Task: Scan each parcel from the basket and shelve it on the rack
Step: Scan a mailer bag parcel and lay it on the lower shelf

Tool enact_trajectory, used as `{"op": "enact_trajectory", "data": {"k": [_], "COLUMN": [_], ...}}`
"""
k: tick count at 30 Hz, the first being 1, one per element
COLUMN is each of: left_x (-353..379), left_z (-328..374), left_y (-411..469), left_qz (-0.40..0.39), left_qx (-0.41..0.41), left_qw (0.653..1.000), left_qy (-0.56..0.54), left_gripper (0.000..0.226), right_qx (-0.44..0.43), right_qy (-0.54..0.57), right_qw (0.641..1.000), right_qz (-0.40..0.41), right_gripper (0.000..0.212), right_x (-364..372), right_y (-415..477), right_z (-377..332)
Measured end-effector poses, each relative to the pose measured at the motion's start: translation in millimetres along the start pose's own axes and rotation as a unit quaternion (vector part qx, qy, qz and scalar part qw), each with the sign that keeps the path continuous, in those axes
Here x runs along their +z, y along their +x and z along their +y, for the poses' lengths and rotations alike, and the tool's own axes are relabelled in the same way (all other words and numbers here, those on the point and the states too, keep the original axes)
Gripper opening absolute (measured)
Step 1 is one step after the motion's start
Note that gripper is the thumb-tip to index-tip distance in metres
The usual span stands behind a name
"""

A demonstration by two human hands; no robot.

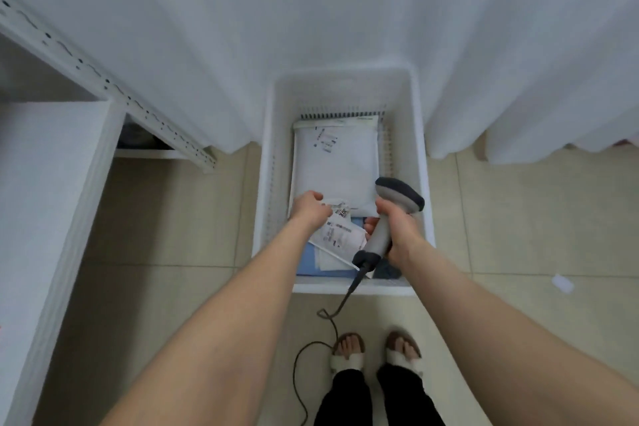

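Note:
A white plastic basket (276,149) stands on the tiled floor in front of me. Inside it lies a large white mailer parcel (337,166) with a printed label, and below that a small white parcel (340,235) with a shipping label over a blue parcel (313,261). My left hand (309,207) reaches into the basket and its curled fingers pinch the top edge of the small labelled parcel. My right hand (401,228) grips the handle of a grey barcode scanner (397,197), whose dark head points over the basket's right side. Its cable (332,318) trails to the floor.
A white metal rack (52,162) with perforated uprights stands at the left. White curtains (345,28) hang behind the basket. My sandalled feet (375,353) are just below the basket. A small white scrap (562,283) lies on the tiles at right.

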State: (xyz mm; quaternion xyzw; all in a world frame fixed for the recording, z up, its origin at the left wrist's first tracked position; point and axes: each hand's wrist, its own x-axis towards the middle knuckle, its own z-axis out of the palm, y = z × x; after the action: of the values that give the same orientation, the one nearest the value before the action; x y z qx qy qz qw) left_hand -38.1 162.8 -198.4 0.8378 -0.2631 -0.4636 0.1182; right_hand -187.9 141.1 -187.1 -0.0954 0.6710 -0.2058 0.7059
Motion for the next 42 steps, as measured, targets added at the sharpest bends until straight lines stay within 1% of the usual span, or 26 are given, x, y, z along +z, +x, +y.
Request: {"op": "enact_trajectory", "data": {"k": [3,6,8,10,13,16,18,20,23,25,27,28,30,32,34,35,39,41,42], "left_x": [40.2,77.6,98.5,114.5,133.2,150.2,159.7,167.0,174.1,174.5,172.1,171.3,168.8,162.4,150.2,142.9,100.4,79.3,68.6], "left_z": [-16.6,-40.9,-59.1,-74.7,-89.6,-100.5,-108.1,-114.6,-116.8,-113.9,-106.1,-101.8,-95.6,-91.2,-90.1,-88.5,-52.5,-27.9,-18.1], "left_y": [48.8,95.5,121.9,145.7,171.4,193.7,204.7,212.8,222.0,222.9,222.2,221.7,221.1,217.3,209.5,204.6,166.4,143.2,132.7], "left_qz": [-0.025,-0.054,-0.064,-0.076,-0.102,-0.126,-0.129,-0.126,-0.126,-0.121,-0.122,-0.123,-0.134,-0.146,-0.138,-0.135,-0.158,-0.164,-0.154], "left_qx": [-0.026,-0.088,-0.138,-0.184,-0.258,-0.319,-0.347,-0.360,-0.351,-0.338,-0.308,-0.292,-0.257,-0.226,-0.213,-0.204,-0.135,-0.122,-0.123], "left_qw": [0.999,0.994,0.986,0.975,0.951,0.919,0.898,0.885,0.878,0.877,0.877,0.877,0.887,0.898,0.899,0.898,0.894,0.894,0.894], "left_qy": [0.003,-0.046,-0.072,-0.095,-0.132,-0.194,-0.236,-0.266,-0.300,-0.318,-0.349,-0.361,-0.358,-0.347,-0.357,-0.367,-0.398,-0.399,-0.402], "left_gripper": [0.047,0.031,0.025,0.034,0.047,0.055,0.059,0.056,0.047,0.036,0.018,0.015,0.027,0.039,0.051,0.053,0.047,0.042,0.040], "right_qx": [0.021,0.052,0.067,0.073,0.088,0.078,0.059,0.049,0.061,0.073,0.085,0.087,0.084,0.077,0.065,0.058,0.021,0.002,-0.005], "right_qy": [-0.056,-0.129,-0.158,-0.178,-0.246,-0.280,-0.282,-0.281,-0.280,-0.299,-0.316,-0.316,-0.305,-0.272,-0.231,-0.213,-0.172,-0.165,-0.165], "right_qw": [0.998,0.990,0.984,0.980,0.963,0.953,0.953,0.955,0.953,0.946,0.938,0.938,0.941,0.952,0.966,0.971,0.978,0.977,0.977], "right_qz": [-0.005,-0.029,-0.048,-0.060,-0.070,-0.087,-0.089,-0.085,-0.094,-0.102,-0.110,-0.115,-0.122,-0.114,-0.098,-0.093,-0.119,-0.135,-0.135], "right_gripper": [0.026,0.041,0.045,0.044,0.038,0.023,0.018,0.018,0.010,0.020,0.035,0.039,0.040,0.039,0.038,0.037,0.029,0.023,0.022], "right_x": [-2.7,-0.2,3.0,8.1,11.9,12.0,10.5,7.9,5.4,4.7,4.6,5.0,6.9,9.1,10.1,10.6,26.0,38.8,44.8], "right_y": [63.0,125.3,160.3,192.6,233.1,266.2,284.9,297.4,305.8,305.7,300.7,298.4,294.2,288.7,278.4,271.9,215.7,181.4,166.0], "right_z": [0.9,7.6,14.3,21.6,36.1,50.0,59.7,67.0,69.6,68.4,65.2,64.2,63.4,61.7,56.2,51.6,25.9,14.8,9.2]}}
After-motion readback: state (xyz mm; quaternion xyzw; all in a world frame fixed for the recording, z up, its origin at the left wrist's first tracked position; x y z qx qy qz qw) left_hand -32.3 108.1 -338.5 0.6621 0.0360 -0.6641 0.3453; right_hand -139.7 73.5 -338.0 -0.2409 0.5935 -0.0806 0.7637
